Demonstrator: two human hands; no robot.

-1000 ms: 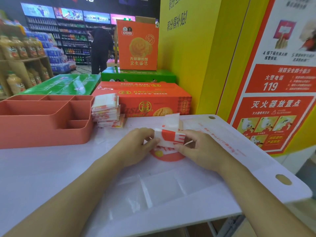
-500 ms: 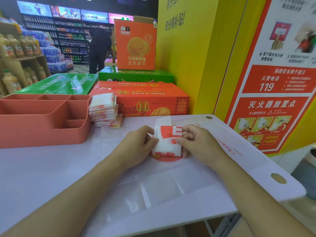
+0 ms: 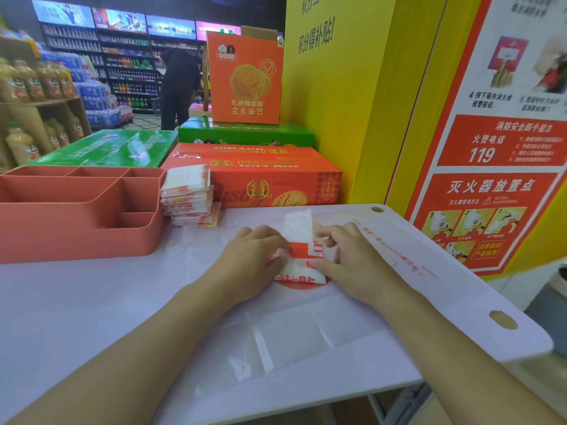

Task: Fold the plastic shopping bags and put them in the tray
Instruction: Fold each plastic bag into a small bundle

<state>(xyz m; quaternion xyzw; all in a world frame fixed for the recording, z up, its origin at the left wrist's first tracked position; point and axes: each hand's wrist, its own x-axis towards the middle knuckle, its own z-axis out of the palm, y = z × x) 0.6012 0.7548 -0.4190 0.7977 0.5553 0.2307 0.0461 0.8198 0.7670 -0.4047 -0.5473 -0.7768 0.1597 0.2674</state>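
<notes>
I hold a folded bag (image 3: pixel 302 266) between both hands at the middle of the desk (image 3: pixel 76 302). It is a small, flat packet of thin white plastic with orange-red blocks and broken characters printed on it. A translucent white flap stands up from its far edge. My left hand (image 3: pixel 254 259) curls its fingers over the packet's left edge. My right hand (image 3: pixel 346 265) lays its thumb on the near right corner and bends its fingers round the far right edge, so each hand pinches a side. The packet rests on a spread bag (image 3: pixel 291 338), a glossy, creased film lying flat, with a red round print showing just beneath the packet.

The desk top is smooth and pale. At its far left sits the tray (image 3: pixel 76 240), a matte terracotta plastic with rounded corners and several compartments. Just beside its right wall is a stack of folded bags (image 3: pixel 187 194), white with the same orange-red print, the layers a little askew.

Behind them lie a long orange carton (image 3: pixel 276 176) printed with biscuits and a green carton (image 3: pixel 245 134). On the green one stands an upright orange box (image 3: pixel 245 81) reading "全麦面包". On the right hangs an orange poster (image 3: pixel 497 148) reading "火警电话 119" and "灭火器放置点".
</notes>
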